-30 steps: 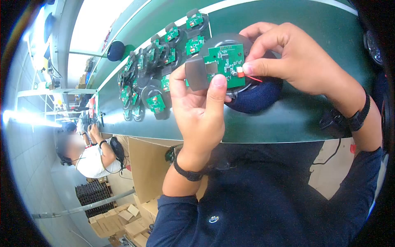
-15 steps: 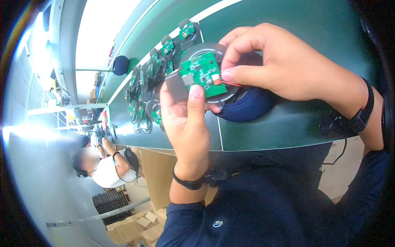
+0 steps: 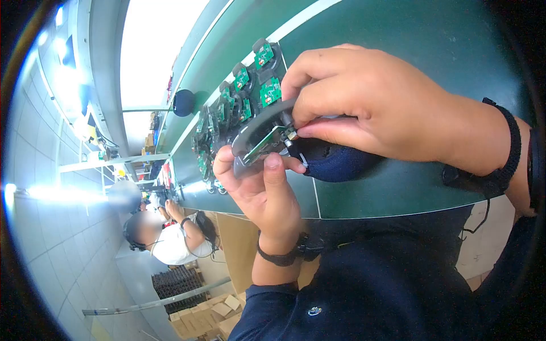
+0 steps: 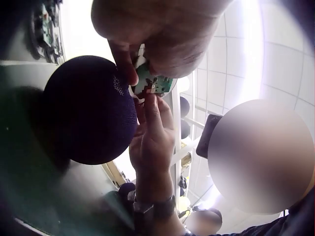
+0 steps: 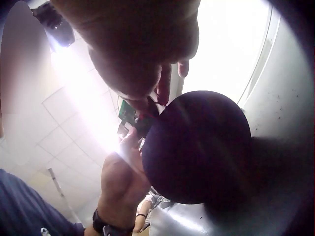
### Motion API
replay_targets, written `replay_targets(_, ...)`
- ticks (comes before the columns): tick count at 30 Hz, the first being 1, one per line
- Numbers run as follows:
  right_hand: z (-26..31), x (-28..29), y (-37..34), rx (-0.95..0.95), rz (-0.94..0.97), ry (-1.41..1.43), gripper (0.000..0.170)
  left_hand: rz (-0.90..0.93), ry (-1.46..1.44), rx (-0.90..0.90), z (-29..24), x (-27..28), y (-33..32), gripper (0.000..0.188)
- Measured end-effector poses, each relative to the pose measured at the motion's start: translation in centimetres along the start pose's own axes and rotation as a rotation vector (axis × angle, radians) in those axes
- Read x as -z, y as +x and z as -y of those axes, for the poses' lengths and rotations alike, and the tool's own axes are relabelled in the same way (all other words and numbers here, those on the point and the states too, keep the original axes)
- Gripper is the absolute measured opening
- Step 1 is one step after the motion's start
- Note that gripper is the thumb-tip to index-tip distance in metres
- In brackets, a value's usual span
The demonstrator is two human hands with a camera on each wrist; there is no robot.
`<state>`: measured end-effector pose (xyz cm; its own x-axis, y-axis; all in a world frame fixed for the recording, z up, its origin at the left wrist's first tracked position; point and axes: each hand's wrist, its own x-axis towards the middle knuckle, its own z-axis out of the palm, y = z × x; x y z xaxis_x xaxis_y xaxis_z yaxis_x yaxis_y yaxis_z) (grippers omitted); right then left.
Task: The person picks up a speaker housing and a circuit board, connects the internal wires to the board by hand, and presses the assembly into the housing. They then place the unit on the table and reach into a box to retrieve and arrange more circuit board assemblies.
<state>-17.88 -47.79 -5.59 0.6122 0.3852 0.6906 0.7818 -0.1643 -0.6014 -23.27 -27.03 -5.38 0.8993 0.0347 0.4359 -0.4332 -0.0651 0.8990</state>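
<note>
In the head view my left hand [image 3: 267, 196] grips the lower left edge of a dark round plate [image 3: 259, 126], which is tilted nearly edge-on and carries a green circuit board [image 3: 265, 144]. The fingers and thumb of my right hand [image 3: 364, 102] pinch at the small connector end of that board; the exact part between the fingertips is hidden. Beneath both hands a dark blue fabric-covered round body [image 3: 341, 162] rests on the green table. In the left wrist view the board [image 4: 160, 84] shows between the two hands, beside the round body [image 4: 91, 110].
Several dark round parts with green boards [image 3: 270, 91] lie in a cluster at the left of the green table [image 3: 398, 196]. Farther off sits another dark round body [image 3: 183, 103]. A person in white [image 3: 173, 244] works beyond, near stacked cardboard boxes [image 3: 196, 321].
The plate and board have tipped from facing the head camera to nearly edge-on. My right hand has turned over and covers the connector end; the red wire no longer shows in the head view.
</note>
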Motion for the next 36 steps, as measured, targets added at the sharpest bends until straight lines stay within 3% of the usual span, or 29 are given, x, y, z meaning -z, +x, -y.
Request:
replay_targets(6, -0.8, -0.7, -0.2, 0.199, -0.108, -0.112, 0.009, 0.048, -0.042, -0.015, 0.1, 0.2, 0.0, 0.052)
replay_targets(12, 0.4, -0.2, -0.1, -0.263, 0.036, 0.256, 0.011, -0.033, -0.016, 0.101, -1.1, -0.6, 1.0, 0.049)
replay_targets(16, 0.8, 0.0, 0.2, -0.4, 0.062, 0.295, 0.013, -0.005, -0.025, 0.175, -1.5, -0.5, 1.5, 0.05)
replay_targets(19, 0.4, 0.0, 0.0, -0.301, 0.066, 0.272, 0.011, 0.018, -0.058, 0.191, -1.2, -0.3, 1.4, 0.047)
replay_targets(23, 0.1, 0.0, 0.2, -0.383, 0.009, 0.461, 0.019, -0.018, -0.001, 0.116, -0.8, 0.7, 1.6, 0.037)
replay_targets(25, 0.0, -0.1, 0.4, -0.27, -0.072, 0.634, 0.026, 0.272, 0.329, -0.531, 0.0, 1.5, 3.3, 0.034)
replay_targets(29, -0.4, 1.2, 0.6, -0.182, 0.121, 0.471, 0.043, 0.415, 0.519, -0.784, 0.1, 1.6, 4.3, 0.04)
replay_targets(31, -0.3, 1.7, 0.9, -0.133, 0.14, 0.43, 0.051, 0.412, 0.533, -0.792, 0.5, 1.9, 4.5, 0.042)
replay_targets(33, -0.1, 2.4, 1.2, 0.063, 0.148, 0.122, 0.053, 0.412, 0.543, -0.802, 0.3, 1.8, 4.6, 0.043)
replay_targets(35, 0.4, 2.5, 1.1, 0.009, 0.163, 0.145, 0.057, 0.502, 0.545, -0.715, -0.4, 1.7, 4.3, 0.045)
replay_targets(36, 0.8, 2.4, 1.2, -0.016, 0.139, 0.063, 0.058, 0.485, 0.515, -0.589, -1.2, 1.7, 4.1, 0.044)
